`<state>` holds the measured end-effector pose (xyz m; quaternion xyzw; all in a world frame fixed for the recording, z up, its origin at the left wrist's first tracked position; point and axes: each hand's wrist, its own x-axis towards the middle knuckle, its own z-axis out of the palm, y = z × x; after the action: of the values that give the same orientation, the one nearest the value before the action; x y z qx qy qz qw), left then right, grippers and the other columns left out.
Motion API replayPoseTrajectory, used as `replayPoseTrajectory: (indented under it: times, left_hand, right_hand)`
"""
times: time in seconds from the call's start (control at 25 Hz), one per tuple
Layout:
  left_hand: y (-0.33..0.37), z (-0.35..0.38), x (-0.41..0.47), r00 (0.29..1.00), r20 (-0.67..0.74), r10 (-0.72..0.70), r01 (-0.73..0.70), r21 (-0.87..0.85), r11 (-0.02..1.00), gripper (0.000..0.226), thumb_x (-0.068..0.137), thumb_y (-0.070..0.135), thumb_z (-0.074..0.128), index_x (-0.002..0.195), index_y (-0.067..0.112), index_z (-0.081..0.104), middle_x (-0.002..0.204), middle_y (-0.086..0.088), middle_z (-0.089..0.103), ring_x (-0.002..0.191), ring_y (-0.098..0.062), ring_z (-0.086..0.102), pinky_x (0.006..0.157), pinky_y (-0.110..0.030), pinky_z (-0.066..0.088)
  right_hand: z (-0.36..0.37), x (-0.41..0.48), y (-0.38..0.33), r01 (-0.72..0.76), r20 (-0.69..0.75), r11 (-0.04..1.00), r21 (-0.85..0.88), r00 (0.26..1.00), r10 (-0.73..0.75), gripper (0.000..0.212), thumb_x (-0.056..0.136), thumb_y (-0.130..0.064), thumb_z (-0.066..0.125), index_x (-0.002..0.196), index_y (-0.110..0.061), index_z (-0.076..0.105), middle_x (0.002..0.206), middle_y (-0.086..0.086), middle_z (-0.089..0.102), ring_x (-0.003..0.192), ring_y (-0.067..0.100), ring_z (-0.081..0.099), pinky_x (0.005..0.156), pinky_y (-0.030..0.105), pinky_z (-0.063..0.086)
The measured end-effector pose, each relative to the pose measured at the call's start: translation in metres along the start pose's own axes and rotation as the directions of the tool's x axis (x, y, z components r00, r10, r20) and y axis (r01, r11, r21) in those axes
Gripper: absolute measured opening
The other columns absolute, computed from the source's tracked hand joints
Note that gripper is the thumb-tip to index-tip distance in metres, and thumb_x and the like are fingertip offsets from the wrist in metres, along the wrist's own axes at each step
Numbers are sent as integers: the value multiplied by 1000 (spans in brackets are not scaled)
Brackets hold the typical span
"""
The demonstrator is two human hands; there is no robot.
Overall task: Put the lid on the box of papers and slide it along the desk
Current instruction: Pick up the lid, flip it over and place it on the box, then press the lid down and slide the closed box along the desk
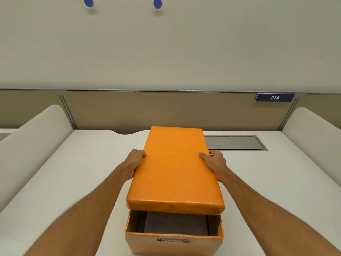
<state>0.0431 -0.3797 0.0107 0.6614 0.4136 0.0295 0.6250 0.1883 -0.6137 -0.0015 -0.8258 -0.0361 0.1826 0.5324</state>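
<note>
An orange box [173, 243] stands at the near edge of the white desk [77, 182], with a stack of grey papers [175, 225] visible inside through its open near end. The orange lid [175, 169] hovers over the box, tilted, its near edge raised above the rim. My left hand [133, 164] grips the lid's left side and my right hand [215, 163] grips its right side, thumbs on top. The far part of the box is hidden under the lid.
A grey cable hatch [234, 143] is set into the desk at the back right. A beige partition [166, 109] with a "214" sign [274, 97] closes the far side. Rounded white dividers [36, 137] [313, 130] flank the desk.
</note>
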Motion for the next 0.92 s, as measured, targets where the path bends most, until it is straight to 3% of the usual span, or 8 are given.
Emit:
replayPoseTrajectory:
  times: [0.16,0.32,0.48,0.76,0.92]
  left_hand:
    - [-13,1,-9,1000,14,-6,5,18,1000,35,99,24,39,131,9,37,134,-18,49,111,-33,55,87,-48,50]
    - [-2,0,-18,994,51,-102,85,262,961,53,101,27,41,146,10,19,148,-19,33,131,-45,42,98,-62,41]
    - [3,2,-21,989,53,-137,112,333,936,64,99,30,49,150,9,16,152,-21,31,133,-47,41,97,-62,43]
    - [-2,30,-14,999,34,38,-43,154,987,48,100,25,47,142,6,34,143,-17,45,125,-35,51,98,-48,45]
    - [-10,42,-12,998,52,44,-47,58,997,50,99,29,49,143,7,37,142,-14,49,124,-35,53,105,-51,43]
  right_hand:
    - [1,-15,8,-15,-8,1000,0,1000,15,56,90,-34,63,138,-12,47,134,16,58,114,35,60,95,46,49]
    - [-5,-23,13,-58,41,995,-87,997,61,62,92,-42,57,146,-17,38,141,15,51,122,37,54,100,51,45]
    - [-9,-24,12,-83,99,984,-156,990,99,60,95,-44,50,145,-15,35,142,14,49,123,36,52,103,51,45]
    - [-25,-3,-2,-126,138,974,-186,979,153,86,85,-48,65,148,-12,19,143,16,45,123,39,53,100,54,46]
    - [-35,6,4,-109,145,966,-234,979,145,88,78,-55,68,146,-17,28,144,14,47,123,39,53,101,57,45]
